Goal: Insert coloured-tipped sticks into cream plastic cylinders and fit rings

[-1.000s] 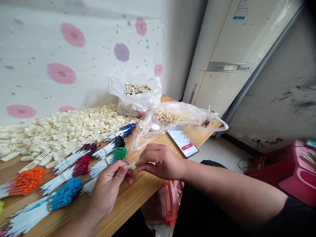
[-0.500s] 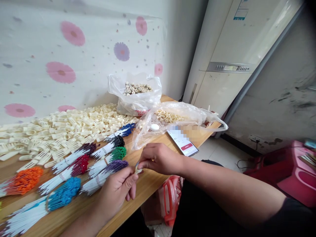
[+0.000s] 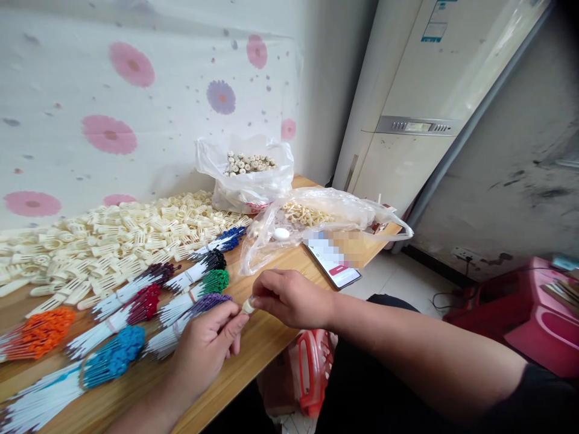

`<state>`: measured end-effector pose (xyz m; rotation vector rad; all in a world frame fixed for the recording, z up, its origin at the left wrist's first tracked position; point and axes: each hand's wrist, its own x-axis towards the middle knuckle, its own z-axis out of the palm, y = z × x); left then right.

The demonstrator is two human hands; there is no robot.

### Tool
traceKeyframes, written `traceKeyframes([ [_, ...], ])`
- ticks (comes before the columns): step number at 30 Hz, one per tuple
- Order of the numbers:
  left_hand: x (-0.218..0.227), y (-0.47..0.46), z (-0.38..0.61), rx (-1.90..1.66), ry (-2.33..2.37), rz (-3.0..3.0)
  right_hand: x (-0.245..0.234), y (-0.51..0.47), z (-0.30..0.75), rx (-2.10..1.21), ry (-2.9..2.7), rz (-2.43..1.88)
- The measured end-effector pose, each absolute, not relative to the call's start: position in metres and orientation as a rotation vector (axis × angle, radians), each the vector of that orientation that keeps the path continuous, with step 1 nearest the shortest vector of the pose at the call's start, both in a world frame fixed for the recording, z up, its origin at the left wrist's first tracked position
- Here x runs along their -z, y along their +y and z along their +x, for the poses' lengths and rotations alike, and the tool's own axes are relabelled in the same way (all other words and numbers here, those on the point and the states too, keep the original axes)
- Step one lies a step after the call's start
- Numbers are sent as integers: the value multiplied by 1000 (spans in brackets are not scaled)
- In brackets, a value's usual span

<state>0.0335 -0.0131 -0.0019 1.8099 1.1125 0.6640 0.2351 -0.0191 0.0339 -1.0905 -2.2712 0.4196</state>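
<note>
My left hand (image 3: 212,337) pinches a small cream plastic piece (image 3: 247,306) between thumb and forefinger, over the table's front edge. At the other end of that piece, my right hand (image 3: 287,296) is closed with its fingertips on it. The fingers cover much of the piece, and its full shape is hidden. Just left of my left hand lie bundles of thin white sticks with coloured ends, among them a purple-ended bundle (image 3: 181,325), a green-ended bundle (image 3: 194,298) and a light-blue-ended bundle (image 3: 90,367).
A heap of slotted cream plastic pieces (image 3: 113,235) spreads along the wall. Behind stand a plastic bag of round white-headed parts (image 3: 248,187) and an open clear bag (image 3: 344,208) with cream pieces. A phone (image 3: 332,262) lies near the table edge. A red plastic container (image 3: 312,374) is below.
My hands have shifted slightly, and more of the cream piece shows between them. The whole view has moved a little. The bundles and bags lie as before.
</note>
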Motion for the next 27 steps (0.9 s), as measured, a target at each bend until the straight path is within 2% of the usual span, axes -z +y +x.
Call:
traceKeyframes([
  [4,3,-13,33,-644,1112,1904,-35,-21,234,-325,-2341,-1210],
  [10,0,-14,35,-616,1102,1944,-37,-21,235,-261,-2345,-1104],
  [13,0,-15,34,-642,1100,1973,-34,-20,236,-312,-2336,-1141],
  [17,-1,-15,34,-661,1088,1950,-33,-19,237,-459,-2288,-976],
  [27,-5,-17,38,-637,1083,1911,-35,-21,235,-418,-2339,-1068],
])
